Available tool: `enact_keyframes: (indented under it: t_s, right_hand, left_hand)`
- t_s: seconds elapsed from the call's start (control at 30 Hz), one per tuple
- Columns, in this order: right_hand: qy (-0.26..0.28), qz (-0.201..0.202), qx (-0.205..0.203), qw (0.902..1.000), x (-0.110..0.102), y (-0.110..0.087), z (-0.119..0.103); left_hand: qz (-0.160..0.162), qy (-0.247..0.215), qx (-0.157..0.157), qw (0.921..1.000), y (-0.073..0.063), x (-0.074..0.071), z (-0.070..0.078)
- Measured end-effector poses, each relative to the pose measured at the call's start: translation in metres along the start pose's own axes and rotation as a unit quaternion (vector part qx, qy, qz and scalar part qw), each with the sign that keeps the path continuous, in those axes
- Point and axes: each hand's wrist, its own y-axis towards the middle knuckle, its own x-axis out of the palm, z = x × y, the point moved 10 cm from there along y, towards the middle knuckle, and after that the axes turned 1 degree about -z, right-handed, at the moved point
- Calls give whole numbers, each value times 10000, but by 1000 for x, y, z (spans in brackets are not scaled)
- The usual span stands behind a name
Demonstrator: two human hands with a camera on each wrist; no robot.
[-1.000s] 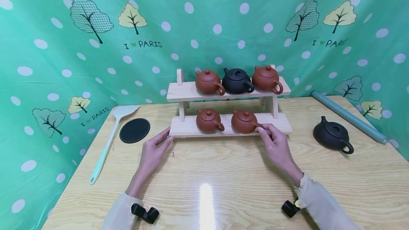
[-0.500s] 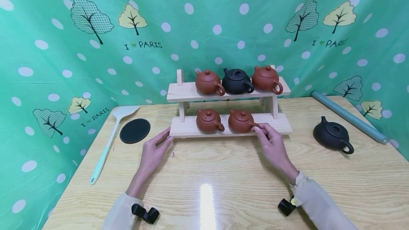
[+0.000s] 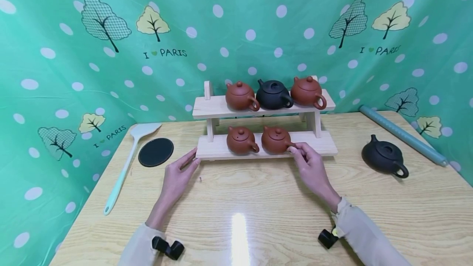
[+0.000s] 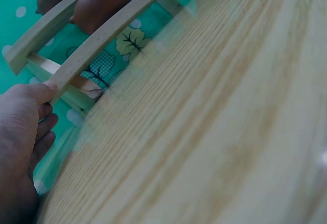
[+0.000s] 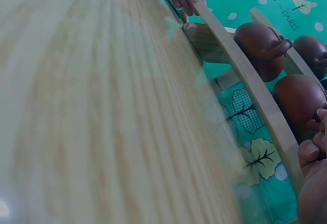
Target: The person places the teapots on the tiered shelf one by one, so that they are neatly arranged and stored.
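Note:
A two-tier wooden display shelf (image 3: 212,147) stands at the back of the table. My left hand (image 3: 178,176) holds the left end of its lower board, with the thumb at the front edge in the left wrist view. On that board my right hand (image 3: 311,169) pinches the handle of a brown clay teapot (image 3: 274,140); its fingers hide most of the handle. A second brown teapot (image 3: 240,141) sits just left of it, a small gap between them. The upper board bears a brown teapot (image 3: 239,97), a black teapot (image 3: 272,95) and another brown teapot (image 3: 306,92).
Another black teapot (image 3: 384,157) stands on the table at the right, near a blue-green rolled tube (image 3: 402,134). At the left lie a round black mat (image 3: 156,152) and a pale turquoise spatula (image 3: 125,171). A green patterned cloth (image 3: 236,36) hangs behind.
My right hand has moved left along the lower board with the brown teapot, narrowing the gap to its neighbour. The left hand has stayed at the shelf's left end.

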Motion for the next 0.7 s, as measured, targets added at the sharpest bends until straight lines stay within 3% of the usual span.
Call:
enact_keyframes:
  t_s: [0.7]
  right_hand:
    - [212, -286, 198, 9992, 5, 1, 0]
  left_hand:
    - [-57, -134, 85, 9999, 0, 0, 3]
